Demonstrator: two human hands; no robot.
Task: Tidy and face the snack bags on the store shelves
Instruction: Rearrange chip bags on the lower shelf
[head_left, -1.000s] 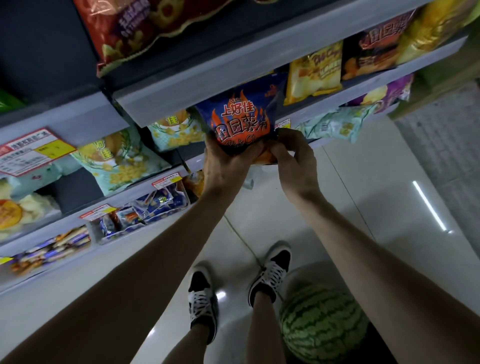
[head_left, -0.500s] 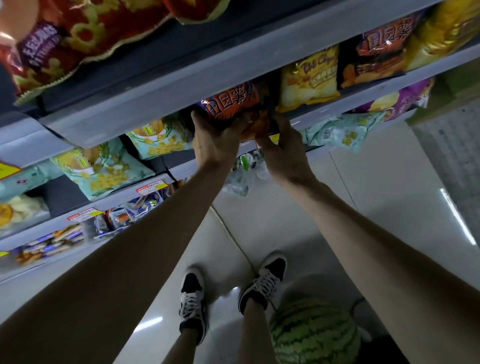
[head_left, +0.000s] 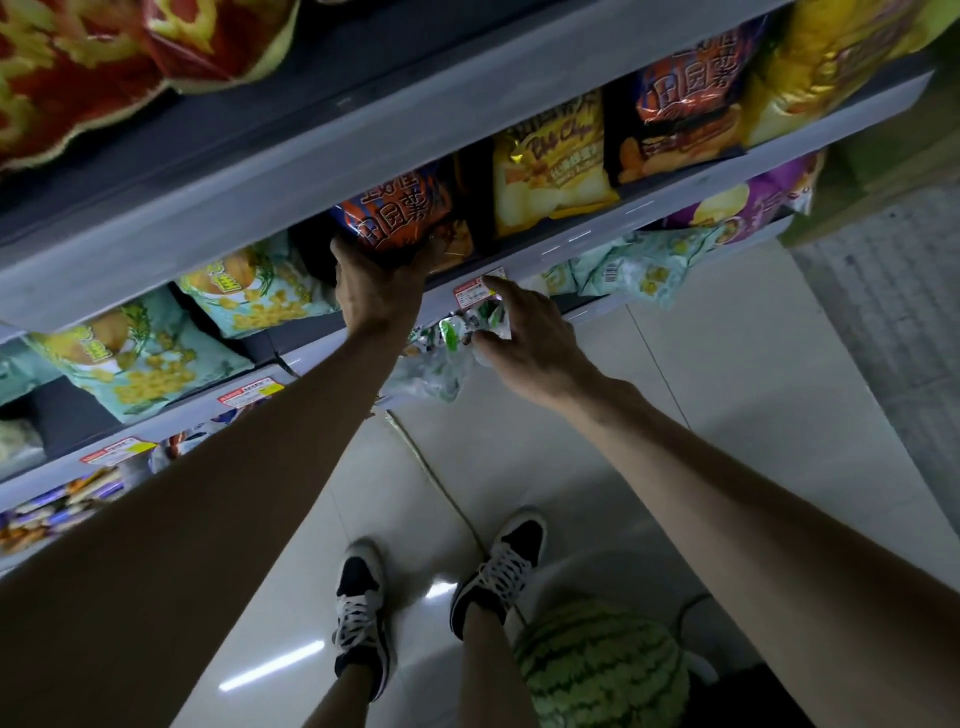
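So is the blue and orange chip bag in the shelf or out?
In. The blue-and-orange bag sits on the shelf beside the yellow bag, the left hand gripping its bottom.

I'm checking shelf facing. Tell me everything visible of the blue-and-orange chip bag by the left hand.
The blue-and-orange chip bag is glossy, crinkled film with big characters on an orange flame print. It stands front-out on the grey shelf, beside a yellow bag. The left hand grips its lower edge; the shelf above hides its top.
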